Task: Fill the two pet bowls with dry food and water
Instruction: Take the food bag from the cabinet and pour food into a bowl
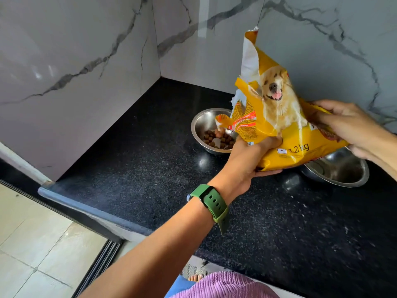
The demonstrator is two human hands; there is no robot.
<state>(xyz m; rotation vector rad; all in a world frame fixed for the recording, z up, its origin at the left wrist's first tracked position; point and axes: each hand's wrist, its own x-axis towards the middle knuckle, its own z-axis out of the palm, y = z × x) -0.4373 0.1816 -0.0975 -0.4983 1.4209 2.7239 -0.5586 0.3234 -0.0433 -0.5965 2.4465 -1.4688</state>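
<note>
A yellow dry-food bag with a dog picture is tilted to the left, its torn mouth hanging over the left steel bowl. Brown kibble lies in that bowl's bottom. My left hand, with a green watch on the wrist, grips the bag's lower front edge. My right hand holds the bag's bottom end, raised at the right. A second steel bowl stands to the right, partly hidden under the bag; what shows of its inside looks bare.
The bowls stand on a black speckled counter in a corner of white marble walls. The counter's front edge runs diagonally at the lower left, with tiled floor below.
</note>
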